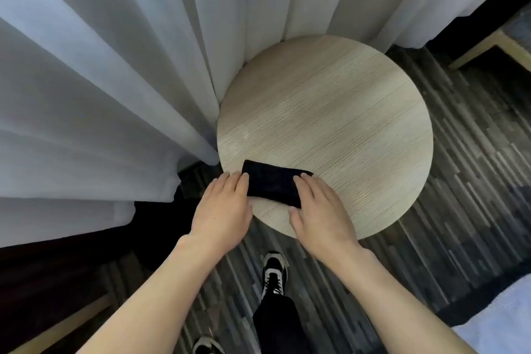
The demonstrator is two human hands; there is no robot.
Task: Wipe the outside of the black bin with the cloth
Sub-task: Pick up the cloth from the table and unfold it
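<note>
Cloth (273, 187), dark and folded into a flat rectangle, is laid at the near-left edge of the round table (344, 112). Its long axis runs from upper left to lower right, roughly along the table's near rim. The left hand (222, 210) is rested flat at one short end and the right hand (319, 210) at the other, fingers together and extended, nothing clamped. For a sound pickup, the fold should be pinched intact. No black bin is seen.
</note>
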